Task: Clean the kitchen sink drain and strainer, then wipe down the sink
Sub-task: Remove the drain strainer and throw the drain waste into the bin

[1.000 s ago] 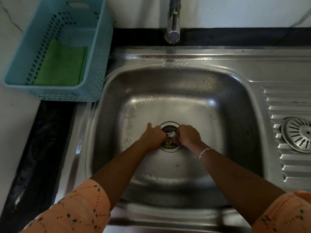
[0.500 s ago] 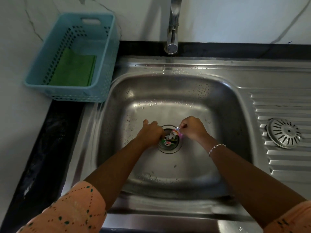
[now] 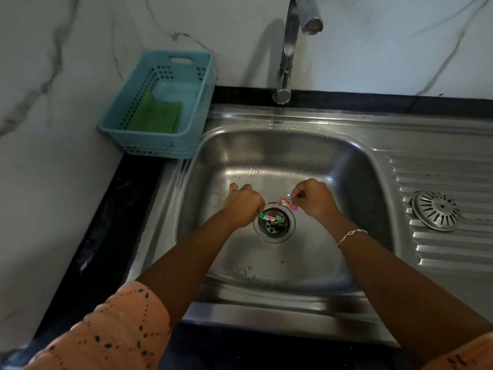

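— Where's the rubbish sitting relative to her hands?

— Right between them. The drain (image 3: 274,222) is at the centre of the sink (image 3: 354,182) floor. The left hand (image 3: 244,206) is at its nine o'clock, fingers closed on the end of a green-and-red wrapper (image 3: 269,217) whose long axis runs nine to three across the opening. The other end is still down in the cup.

— And the other hand?

— The right hand (image 3: 312,198) is at about one o'clock from the drain, pinched shut on a crumpled pink wrapper (image 3: 288,202) that hangs just over the rim, clear of the hole.

— Which one's closer to what's left?

— The left, I'd say; it's touching the rim.

— The strainer?

— The strainer (image 3: 436,210) lies on the draining board, well off at three o'clock. A green cloth (image 3: 156,117) waits in the blue basket (image 3: 128,108) at ten o'clock.

— Anything different from a second ago?

— Yes. Both fists were bunched together over the hole; now they've drawn apart and the pink scrap is out.
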`<action>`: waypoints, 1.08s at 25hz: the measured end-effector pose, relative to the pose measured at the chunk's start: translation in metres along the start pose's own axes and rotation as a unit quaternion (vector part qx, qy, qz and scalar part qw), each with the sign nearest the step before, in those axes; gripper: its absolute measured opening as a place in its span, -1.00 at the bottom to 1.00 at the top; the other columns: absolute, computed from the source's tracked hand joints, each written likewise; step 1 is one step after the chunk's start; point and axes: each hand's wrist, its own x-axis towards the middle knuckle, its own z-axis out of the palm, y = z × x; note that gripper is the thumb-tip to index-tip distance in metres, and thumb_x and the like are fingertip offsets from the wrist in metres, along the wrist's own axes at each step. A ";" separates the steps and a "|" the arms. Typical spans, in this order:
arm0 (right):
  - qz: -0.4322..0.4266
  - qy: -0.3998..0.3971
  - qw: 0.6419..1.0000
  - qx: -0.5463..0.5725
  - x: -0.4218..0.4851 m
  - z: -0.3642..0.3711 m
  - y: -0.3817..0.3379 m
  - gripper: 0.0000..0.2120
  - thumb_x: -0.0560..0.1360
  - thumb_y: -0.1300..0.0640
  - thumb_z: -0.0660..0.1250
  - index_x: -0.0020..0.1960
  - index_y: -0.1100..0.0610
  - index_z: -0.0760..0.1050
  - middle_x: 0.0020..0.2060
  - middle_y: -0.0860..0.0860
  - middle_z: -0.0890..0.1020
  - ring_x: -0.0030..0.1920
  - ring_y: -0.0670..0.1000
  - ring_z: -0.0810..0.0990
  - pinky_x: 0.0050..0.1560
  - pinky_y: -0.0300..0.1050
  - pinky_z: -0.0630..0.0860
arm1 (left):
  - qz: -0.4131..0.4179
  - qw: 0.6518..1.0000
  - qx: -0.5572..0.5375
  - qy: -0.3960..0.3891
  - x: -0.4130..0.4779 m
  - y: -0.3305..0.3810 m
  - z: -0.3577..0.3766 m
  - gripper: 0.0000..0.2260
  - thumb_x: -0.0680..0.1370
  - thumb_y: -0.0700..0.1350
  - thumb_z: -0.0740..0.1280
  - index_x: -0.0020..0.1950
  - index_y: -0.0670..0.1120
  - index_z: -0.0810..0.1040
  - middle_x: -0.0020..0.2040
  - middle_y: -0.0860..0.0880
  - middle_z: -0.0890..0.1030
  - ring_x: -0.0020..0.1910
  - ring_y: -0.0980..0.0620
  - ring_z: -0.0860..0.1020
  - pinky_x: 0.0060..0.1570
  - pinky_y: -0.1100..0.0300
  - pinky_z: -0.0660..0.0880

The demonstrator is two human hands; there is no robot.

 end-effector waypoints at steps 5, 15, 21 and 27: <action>-0.102 -0.003 0.995 -0.022 -0.019 -0.016 -0.020 -0.94 0.30 0.35 0.38 -0.27 0.26 0.62 -0.23 0.14 0.69 -0.17 0.10 0.63 -0.30 -0.25 0.38 | -0.047 0.997 -0.008 0.055 -0.037 0.011 -0.017 -0.80 0.52 -0.18 0.24 0.05 -0.01 0.61 0.02 -0.02 0.62 0.15 -0.03 0.41 0.11 0.10 0.33; -0.299 -0.009 0.953 -0.046 -0.118 -0.040 -0.088 -0.94 0.32 0.31 0.41 -0.22 0.21 0.62 -0.22 0.13 0.69 -0.15 0.10 0.63 -0.09 -0.10 0.54 | -0.193 0.967 -0.044 0.159 -0.163 0.050 -0.051 -0.81 0.51 -0.12 0.27 0.07 -0.04 0.61 0.07 -0.08 0.58 0.19 -0.12 0.40 0.12 0.05 0.36; -0.405 -0.020 0.912 -0.054 -0.189 -0.020 -0.133 -0.93 0.34 0.28 0.37 -0.20 0.20 0.62 -0.22 0.14 0.69 -0.14 0.15 0.63 -0.12 -0.08 0.50 | -0.302 0.921 -0.081 0.234 -0.273 0.064 -0.052 -0.84 0.50 -0.14 0.31 0.03 -0.06 0.63 0.03 -0.09 0.57 0.14 -0.13 0.40 0.03 -0.01 0.44; -0.481 -0.078 0.872 -0.047 -0.255 0.029 -0.172 -0.96 0.36 0.23 0.40 -0.25 0.20 0.61 -0.28 0.12 0.68 -0.21 0.10 0.61 -0.26 -0.23 0.32 | -0.406 0.872 -0.112 0.250 -0.378 0.070 -0.019 -0.84 0.51 -0.13 0.31 0.05 -0.07 0.63 0.04 -0.08 0.58 0.10 -0.07 0.40 0.00 0.10 0.40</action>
